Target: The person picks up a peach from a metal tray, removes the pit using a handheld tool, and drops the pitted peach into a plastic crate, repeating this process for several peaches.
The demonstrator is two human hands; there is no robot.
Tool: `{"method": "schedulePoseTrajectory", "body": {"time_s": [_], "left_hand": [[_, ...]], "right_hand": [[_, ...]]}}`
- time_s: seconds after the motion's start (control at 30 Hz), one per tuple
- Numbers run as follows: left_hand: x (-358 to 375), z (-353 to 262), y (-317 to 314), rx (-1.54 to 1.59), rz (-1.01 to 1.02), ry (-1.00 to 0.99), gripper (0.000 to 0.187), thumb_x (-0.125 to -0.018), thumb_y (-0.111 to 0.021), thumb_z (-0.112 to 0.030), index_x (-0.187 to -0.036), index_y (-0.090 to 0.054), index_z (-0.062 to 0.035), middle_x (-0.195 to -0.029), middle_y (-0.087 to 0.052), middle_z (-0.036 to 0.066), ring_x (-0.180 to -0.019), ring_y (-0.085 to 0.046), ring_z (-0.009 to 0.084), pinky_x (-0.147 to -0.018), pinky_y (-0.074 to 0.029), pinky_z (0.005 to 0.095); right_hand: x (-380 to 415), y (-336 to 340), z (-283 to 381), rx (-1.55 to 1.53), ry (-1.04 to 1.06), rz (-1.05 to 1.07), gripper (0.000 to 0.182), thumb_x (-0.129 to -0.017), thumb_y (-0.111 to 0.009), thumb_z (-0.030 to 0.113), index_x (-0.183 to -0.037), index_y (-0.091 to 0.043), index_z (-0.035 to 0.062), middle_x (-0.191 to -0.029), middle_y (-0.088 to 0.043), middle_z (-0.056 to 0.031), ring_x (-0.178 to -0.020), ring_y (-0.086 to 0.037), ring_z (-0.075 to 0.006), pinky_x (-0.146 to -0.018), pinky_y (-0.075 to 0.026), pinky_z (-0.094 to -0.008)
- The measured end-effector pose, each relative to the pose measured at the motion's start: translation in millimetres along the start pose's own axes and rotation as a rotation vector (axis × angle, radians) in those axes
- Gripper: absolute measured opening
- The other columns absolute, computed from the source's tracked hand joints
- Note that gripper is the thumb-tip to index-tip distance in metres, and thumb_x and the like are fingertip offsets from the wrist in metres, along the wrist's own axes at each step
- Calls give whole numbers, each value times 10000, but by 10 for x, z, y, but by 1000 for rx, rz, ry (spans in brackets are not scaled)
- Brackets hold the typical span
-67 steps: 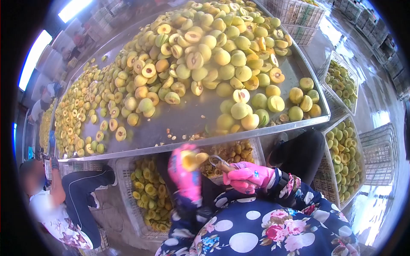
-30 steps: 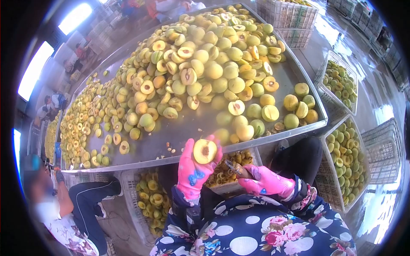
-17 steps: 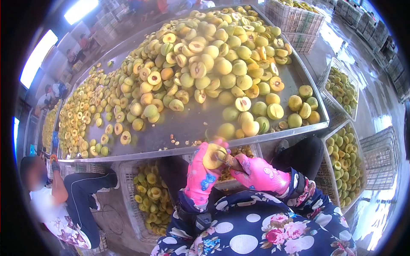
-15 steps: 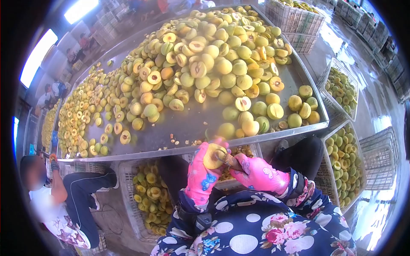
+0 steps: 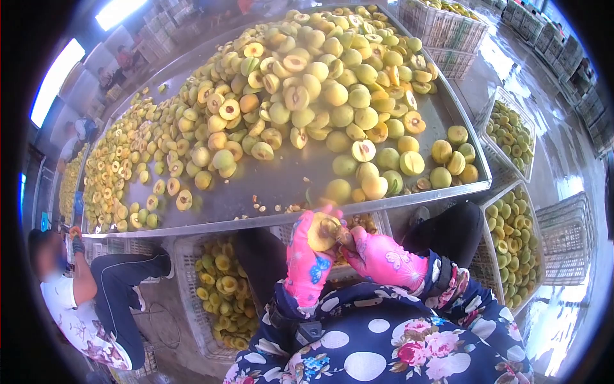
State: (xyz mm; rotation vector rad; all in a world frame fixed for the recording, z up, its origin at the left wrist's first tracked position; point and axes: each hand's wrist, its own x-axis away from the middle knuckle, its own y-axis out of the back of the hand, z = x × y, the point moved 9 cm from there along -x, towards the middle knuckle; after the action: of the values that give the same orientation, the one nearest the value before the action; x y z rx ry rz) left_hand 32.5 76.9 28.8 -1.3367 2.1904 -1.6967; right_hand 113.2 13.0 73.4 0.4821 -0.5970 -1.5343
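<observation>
A halved yellow-green fruit (image 5: 321, 232) is held in my left hand (image 5: 307, 262), gloved in pink, its cut face turned up and toward the right. My right hand (image 5: 387, 257), in a matching pink glove, is closed round a small tool, largely hidden by the fingers, whose end meets the cut fruit. Both hands are just below the front rim of a metal table (image 5: 275, 221). On that table lies a large heap of halved and whole fruit (image 5: 307, 89). Bits of pit lie near the rim.
Crates of fruit stand at lower left (image 5: 185, 275) and right (image 5: 543, 256), with another crate partly under my hands. Stacked crates (image 5: 448, 32) are at the back right. A co-worker (image 5: 89, 288) sits at the left. My knees are beside the hands.
The view has shifted slightly. Both hands stay together at the fruit, with the right hand's fingers and tool turned a little. The co-worker's arm has moved slightly.
</observation>
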Motion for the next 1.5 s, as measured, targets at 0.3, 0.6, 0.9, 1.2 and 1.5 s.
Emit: {"method": "schedulePoseTrajectory", "body": {"time_s": [0.3,0.6,0.9,1.2,1.5], "left_hand": [[12,31,170,-170,-68,33,382,-922,-503,-270,-1160,-504,29,-1064,-581,178,-946,-584,253,-795,-503,355],[-97,-20,326,-193,-123,-25,341,-926,-509,-257,-1139,-545,7,-1023,-605,139,-868,-600,204,-748,-510,318],[-129,-194,560,-549,-286,-417,140,-869,-612,-132,-959,-645,-30,-865,-645,60,-738,-598,114,-644,-515,260],[-144,-152,772,-536,-382,-414,111,-854,-635,-124,-902,-646,-25,-815,-649,50,-631,-583,98,-537,-482,232],[-173,-159,903,-531,-345,-377,152,-831,-664,-100,-949,-641,-6,-863,-660,72,-730,-594,99,-633,-474,207]], "right_hand": [[35,-360,-209,191,74,226,220,-878,-523,190,-947,-419,9,-701,-563,-217,-697,-584,-419,-574,-439,-458],[-10,-341,-240,-188,-91,177,229,-846,-540,155,-949,-401,5,-706,-567,-227,-711,-578,-436,-582,-440,-469],[-85,-512,-310,32,20,70,236,-823,-559,149,-900,-428,-32,-626,-555,-215,-606,-589,-394,-491,-443,-451],[-117,-659,-338,-47,-56,258,255,-828,-557,146,-946,-446,-51,-703,-599,-206,-659,-620,-367,-522,-464,-426],[-165,-807,-353,-143,46,271,255,-862,-492,159,-1011,-461,-46,-749,-593,-202,-639,-620,-315,-500,-463,-371]]}}
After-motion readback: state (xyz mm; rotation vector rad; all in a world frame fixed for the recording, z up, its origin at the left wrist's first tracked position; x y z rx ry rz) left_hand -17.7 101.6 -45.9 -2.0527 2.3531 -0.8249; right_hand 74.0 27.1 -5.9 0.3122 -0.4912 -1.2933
